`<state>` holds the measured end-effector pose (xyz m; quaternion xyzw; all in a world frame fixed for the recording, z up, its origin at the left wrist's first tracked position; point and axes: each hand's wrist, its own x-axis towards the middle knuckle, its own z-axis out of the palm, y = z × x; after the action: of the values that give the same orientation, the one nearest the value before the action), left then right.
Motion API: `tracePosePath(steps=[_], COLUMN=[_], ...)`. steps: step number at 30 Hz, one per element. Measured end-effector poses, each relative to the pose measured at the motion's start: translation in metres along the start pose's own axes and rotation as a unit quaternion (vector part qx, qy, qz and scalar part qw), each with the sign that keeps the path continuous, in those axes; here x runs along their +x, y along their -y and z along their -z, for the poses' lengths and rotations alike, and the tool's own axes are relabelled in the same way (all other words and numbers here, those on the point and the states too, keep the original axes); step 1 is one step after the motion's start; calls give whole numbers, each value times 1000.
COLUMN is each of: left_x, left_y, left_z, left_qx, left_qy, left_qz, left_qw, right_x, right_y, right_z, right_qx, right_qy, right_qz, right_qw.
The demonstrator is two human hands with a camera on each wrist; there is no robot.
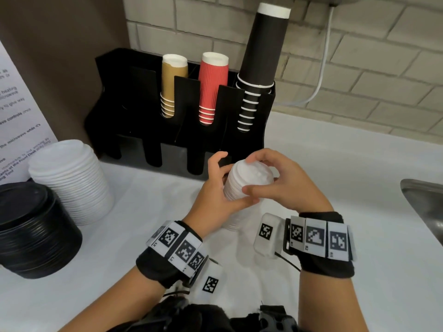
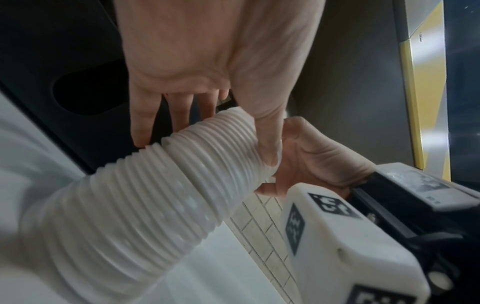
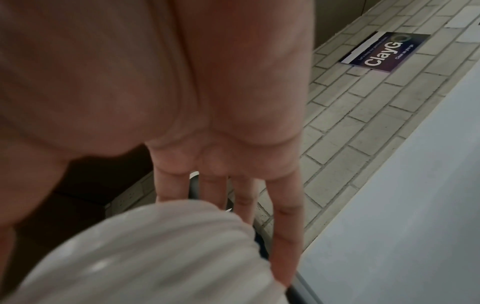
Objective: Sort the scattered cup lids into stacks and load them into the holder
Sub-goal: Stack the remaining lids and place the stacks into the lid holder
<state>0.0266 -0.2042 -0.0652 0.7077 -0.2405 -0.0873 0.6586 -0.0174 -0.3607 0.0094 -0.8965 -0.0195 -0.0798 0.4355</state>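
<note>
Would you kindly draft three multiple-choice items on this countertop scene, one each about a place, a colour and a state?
1. Where is the black stack of lids?
A. far left of the counter
B. in the holder
C. in the sink

2. Which cup stack in the black plastic holder is tallest?
A. tan
B. red
C. black

3. The small white stack of lids is:
A. loaded
B. held by both hands
C. lying untouched

Key: A, it sits beside the larger white lid stack; C, the black cups rise highest; B, left hand and right hand grip it.

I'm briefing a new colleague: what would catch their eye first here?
Both hands, left hand and right hand, grip a tall white lid stack at the centre, before the black holder. The holder carries tan, red and black cup stacks; big white lids and black lids wait left.
</note>
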Motion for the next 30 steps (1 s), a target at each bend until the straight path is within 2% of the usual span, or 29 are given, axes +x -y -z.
tracePosePath(steps=[6,8,10,12,17,22,30], left_x=[0,1,1,0,6,15,14], left_y=[3,3,4,5,6,7,12], left_z=[5,12,17,16,6,-1,17], left_qx=[33,101,196,238,247,245,217], left_qy=[4,34,71,83,94,71,59], left_qz=[17,42,90,129,137,129,139], left_qw=[999,993,974,959,955,958,965], right_x=[-1,0,3,5,13,23,32], right_y=[-3,-3,-4,-6,-11,-14,-10], right_z=[1,0,0,1,6,9,11], right_qx=[7,5,1,-9,-29,-45,-70], right_qy=[27,27,21,18,10,5,49], right_qz=[-20,-18,-15,-9,-12,-19,-34], right_qw=[999,999,1000,1000,999,999,996])
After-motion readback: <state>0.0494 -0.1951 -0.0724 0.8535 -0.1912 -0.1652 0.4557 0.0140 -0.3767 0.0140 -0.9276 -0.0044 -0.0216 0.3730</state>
